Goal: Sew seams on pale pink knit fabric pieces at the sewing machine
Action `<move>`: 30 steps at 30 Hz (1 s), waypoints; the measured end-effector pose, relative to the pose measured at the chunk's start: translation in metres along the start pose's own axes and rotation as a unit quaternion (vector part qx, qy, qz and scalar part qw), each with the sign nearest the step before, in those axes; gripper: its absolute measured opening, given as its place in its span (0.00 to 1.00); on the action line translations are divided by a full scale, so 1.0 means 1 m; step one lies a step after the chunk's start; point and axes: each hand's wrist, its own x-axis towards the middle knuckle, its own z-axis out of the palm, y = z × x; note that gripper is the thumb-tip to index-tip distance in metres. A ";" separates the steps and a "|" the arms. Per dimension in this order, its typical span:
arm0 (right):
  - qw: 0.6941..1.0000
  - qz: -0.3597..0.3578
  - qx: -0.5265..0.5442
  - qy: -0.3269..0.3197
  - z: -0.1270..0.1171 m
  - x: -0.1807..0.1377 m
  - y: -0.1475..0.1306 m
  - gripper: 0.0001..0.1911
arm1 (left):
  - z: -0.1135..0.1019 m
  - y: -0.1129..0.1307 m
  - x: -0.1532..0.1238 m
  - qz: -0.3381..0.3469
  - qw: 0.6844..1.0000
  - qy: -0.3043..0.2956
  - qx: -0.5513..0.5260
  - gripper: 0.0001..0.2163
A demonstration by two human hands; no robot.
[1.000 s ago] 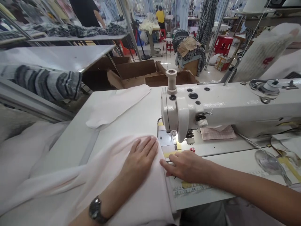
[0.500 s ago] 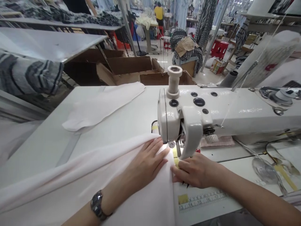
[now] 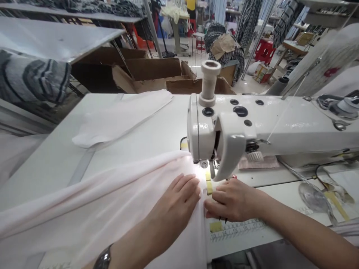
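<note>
Head view: your left hand (image 3: 174,209) open, flat on pink fabric (image 3: 92,198); right hand (image 3: 232,200) curled at its edge, grip unclear, by sewing machine (image 3: 280,127).

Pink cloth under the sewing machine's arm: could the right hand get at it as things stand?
Probably yes. The right hand sits just in front of the pink cloth, with white tabletop between them. The machine's arm overhangs the cloth, but the space beneath looks open on the hand's side.
</note>
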 end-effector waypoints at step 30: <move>0.987 0.145 -0.055 0.047 0.013 -0.007 0.014 0.11 | 0.018 -0.036 0.013 0.013 0.997 0.067 -0.028 0.09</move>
